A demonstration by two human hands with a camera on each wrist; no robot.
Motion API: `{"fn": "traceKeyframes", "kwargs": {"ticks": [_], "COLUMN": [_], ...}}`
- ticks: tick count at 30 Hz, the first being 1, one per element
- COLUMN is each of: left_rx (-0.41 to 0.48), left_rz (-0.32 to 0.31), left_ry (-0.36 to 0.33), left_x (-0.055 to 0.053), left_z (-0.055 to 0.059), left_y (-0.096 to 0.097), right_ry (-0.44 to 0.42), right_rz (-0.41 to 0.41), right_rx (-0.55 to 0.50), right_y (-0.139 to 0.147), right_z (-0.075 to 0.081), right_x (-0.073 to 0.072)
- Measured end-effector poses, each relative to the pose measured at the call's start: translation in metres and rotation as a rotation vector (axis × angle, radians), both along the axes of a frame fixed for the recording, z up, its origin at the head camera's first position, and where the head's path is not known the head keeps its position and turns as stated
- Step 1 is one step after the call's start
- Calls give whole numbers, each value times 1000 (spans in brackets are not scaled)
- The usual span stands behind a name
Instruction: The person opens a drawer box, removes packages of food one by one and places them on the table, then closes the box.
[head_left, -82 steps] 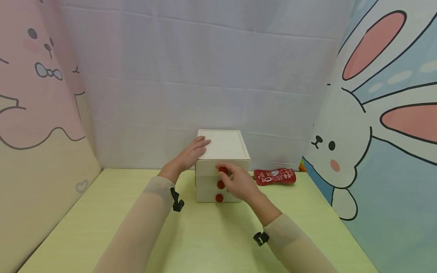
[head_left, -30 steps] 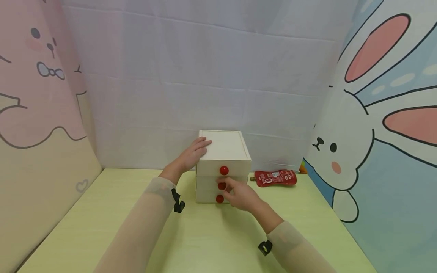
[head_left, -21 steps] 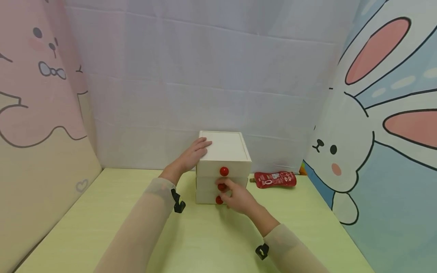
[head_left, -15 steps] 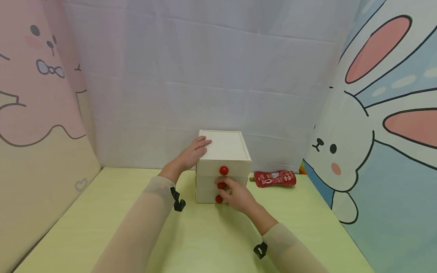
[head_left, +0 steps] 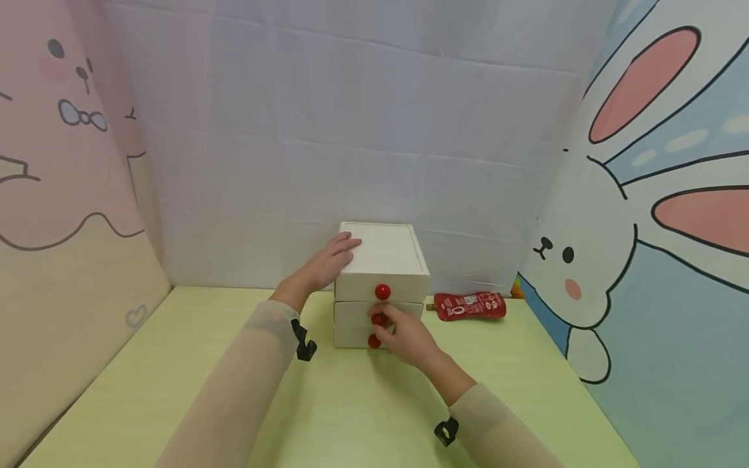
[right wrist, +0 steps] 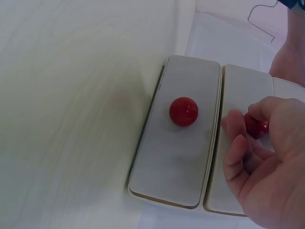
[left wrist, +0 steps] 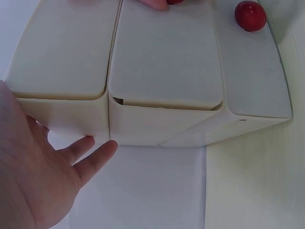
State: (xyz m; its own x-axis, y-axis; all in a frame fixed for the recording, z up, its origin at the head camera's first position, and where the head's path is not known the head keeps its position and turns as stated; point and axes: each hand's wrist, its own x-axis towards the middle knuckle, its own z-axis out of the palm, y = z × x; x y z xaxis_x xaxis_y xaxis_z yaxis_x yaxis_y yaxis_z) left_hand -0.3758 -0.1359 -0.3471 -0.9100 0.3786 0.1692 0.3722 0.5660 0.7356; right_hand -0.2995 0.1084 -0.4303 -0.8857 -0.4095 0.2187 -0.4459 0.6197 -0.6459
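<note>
A small white drawer box (head_left: 391,248) stands against the back cloth, its three drawers stacked, each with a round red knob. My left hand (head_left: 322,266) lies on its top left edge, fingers spread. In the left wrist view the left fingers (left wrist: 97,162) reach along the side of the box. My right hand (head_left: 411,339) pinches the middle knob (right wrist: 259,128) between thumb and fingers. A thin dark gap shows at the corner of the middle drawer (left wrist: 167,57). The top knob (head_left: 383,292) and the bottom knob (right wrist: 183,111) are untouched.
A red pouch (head_left: 471,306) with a spout lies on the pale yellow-green table (head_left: 351,409), right of the box. A white cloth (head_left: 351,130) hangs behind. Cartoon-printed panels, one with a rabbit (head_left: 576,260), close both sides.
My right hand has gone down from the top knob to the middle knob and now pinches it. The seam above the middle drawer shows more clearly. My left hand stays on the box.
</note>
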Motion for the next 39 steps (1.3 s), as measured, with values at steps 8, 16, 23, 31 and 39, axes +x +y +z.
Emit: {"fn": "traceKeyframes", "kwargs": {"ticks": [8, 16, 23, 31, 39], "left_rx": [7, 25, 39, 31, 24], "left_rz": [9, 11, -1, 5, 12], "left_ry": [8, 18, 16, 27, 23], "left_x": [-3, 0, 2, -1, -1], "left_z": [-3, -4, -5, -8, -7], "left_y": [2, 0, -1, 0, -1], "right_ry": [3, 40, 73, 89, 97], "right_rz": [5, 17, 35, 44, 66], "right_rx": [10, 45, 76, 67, 61], "right_y": [2, 1, 3, 5, 6], "right_z": [6, 6, 3, 2, 2], "right_x": [6, 13, 19, 25, 31]}}
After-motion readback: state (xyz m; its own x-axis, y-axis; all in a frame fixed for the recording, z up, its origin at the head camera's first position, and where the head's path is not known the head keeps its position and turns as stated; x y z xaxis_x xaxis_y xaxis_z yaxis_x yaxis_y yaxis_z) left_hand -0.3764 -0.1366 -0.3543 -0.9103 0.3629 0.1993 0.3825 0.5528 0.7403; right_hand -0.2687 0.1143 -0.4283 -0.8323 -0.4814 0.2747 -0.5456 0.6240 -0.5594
